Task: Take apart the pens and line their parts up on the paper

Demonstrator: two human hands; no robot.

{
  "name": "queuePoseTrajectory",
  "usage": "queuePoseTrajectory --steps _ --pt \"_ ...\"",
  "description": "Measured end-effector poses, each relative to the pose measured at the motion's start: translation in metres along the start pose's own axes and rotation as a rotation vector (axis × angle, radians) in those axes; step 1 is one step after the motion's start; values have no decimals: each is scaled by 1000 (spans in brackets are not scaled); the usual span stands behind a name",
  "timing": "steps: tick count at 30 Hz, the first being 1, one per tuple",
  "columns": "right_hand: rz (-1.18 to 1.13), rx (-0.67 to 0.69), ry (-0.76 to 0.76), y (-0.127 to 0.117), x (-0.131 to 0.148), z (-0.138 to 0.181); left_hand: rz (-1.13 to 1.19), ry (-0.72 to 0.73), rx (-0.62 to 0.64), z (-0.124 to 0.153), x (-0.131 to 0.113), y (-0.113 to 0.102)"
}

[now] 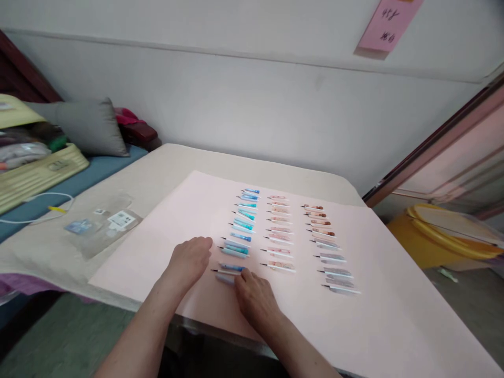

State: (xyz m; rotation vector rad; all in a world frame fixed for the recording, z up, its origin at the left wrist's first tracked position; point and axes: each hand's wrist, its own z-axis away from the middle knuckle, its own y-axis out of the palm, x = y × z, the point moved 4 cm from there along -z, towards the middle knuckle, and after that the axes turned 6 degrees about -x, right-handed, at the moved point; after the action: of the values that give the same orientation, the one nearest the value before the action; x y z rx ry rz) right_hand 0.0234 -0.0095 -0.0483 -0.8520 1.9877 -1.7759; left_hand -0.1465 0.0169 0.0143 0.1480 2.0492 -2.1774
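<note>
My left hand (192, 258) is just above the pink sheet, left of the nearest column of pens. Its fingers are curled together, and whatever they hold, if anything, is hidden. My right hand (256, 295) is low over the front of that column, fingers bent and pinching the right end of a blue pen barrel (231, 267). A white refill (226, 272) with a dark tip lies just below that barrel, partly beside my fingers. Further up the column are teal and blue pens (236, 250), each with a slim refill alongside.
Pink-patterned pens (279, 237) form a middle column, brown and grey ones (331, 257) a right column, on a pink sheet (165, 231). Clear plastic bags (112, 228) lie left on the table. A yellow bin (429, 236) stands right; a grey cushion (92, 126) sits back left.
</note>
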Motion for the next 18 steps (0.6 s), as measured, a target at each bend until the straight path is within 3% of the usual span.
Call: queuePoseTrajectory --steps 3,5,8,12,14,16,18 --pt "-51 -42 45 -6 -5 -1 124 -71 -55 -3 3 -6" --pt "-122 -114 107 -12 -11 -3 330 -101 -87 -5 1 -10" --pt "-295 -287 197 -24 -21 -7 911 -177 -122 -7 -8 -9" --pt "-468 -518 298 -38 -30 -9 1649 -471 -192 -3 -23 9" --pt "-499 -565 321 -41 -30 -10 1812 -579 -92 1 -36 21" --pt "-520 -560 309 -42 -28 -11 1911 -580 79 4 -52 31" --pt "-545 -531 279 -41 -25 -11 1957 -555 158 6 -64 36"
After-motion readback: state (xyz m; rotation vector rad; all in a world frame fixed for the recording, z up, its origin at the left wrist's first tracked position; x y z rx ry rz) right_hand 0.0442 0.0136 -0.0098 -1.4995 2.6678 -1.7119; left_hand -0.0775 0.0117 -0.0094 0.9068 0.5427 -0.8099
